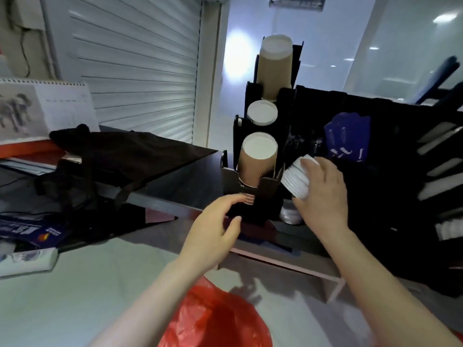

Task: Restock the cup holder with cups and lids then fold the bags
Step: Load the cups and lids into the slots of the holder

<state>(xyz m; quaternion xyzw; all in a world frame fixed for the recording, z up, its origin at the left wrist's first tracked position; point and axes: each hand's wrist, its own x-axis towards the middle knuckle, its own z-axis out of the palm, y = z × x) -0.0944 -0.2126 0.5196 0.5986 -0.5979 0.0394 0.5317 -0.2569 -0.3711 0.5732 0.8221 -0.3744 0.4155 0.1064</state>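
Lids (297, 180), a white stack, sit gripped in the right hand (323, 196) beside the cup holder (260, 196); the open, empty left hand (215, 229) steadies its near base. Tilting could spill them.

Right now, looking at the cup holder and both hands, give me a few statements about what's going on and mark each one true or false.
1. The right hand holds a stack of white lids. True.
2. The left hand grips a brown cup. False: it is open, its fingers by the base of the black cup holder, holding nothing.
3. Three cup stacks sit bottoms-up in the holder, one above another. True: the top stack, the middle stack and the lowest stack.
4. The red plastic bag hangs from the holder. False: it lies low in the view, between the forearms.
5. The roller shutter behind the counter is down. True.
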